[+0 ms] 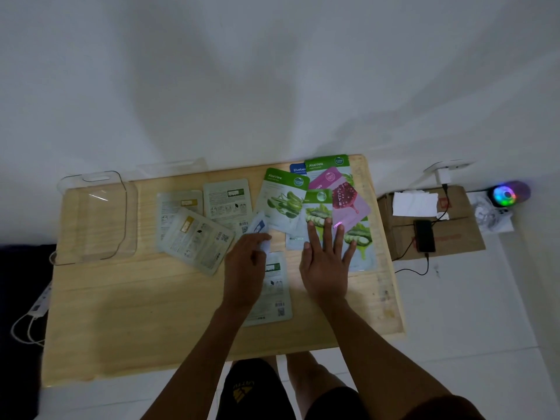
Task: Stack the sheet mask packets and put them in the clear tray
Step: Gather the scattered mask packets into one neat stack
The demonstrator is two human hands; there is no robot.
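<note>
Several sheet mask packets lie spread over the wooden table (pixel 121 313). Face-down grey ones (pixel 197 237) sit left of centre, and another (pixel 274 286) lies under my left wrist. Face-up ones lie at the right: an aloe vera packet (pixel 285 198), a pink pomegranate packet (pixel 345 198), a cucumber packet (pixel 318 213). My left hand (pixel 245 268) pinches the corner of a small blue-and-white packet (pixel 260 228). My right hand (pixel 325 262) lies flat with fingers spread on the cucumber packets. The clear tray (pixel 94 216) stands at the table's far left, with nothing in it.
A cardboard box (pixel 433 225) stands right of the table with a black phone (pixel 424 236) on a cable and white paper on top. A glowing coloured light (pixel 504 195) sits further right. A power strip with cords lies on the floor at the left.
</note>
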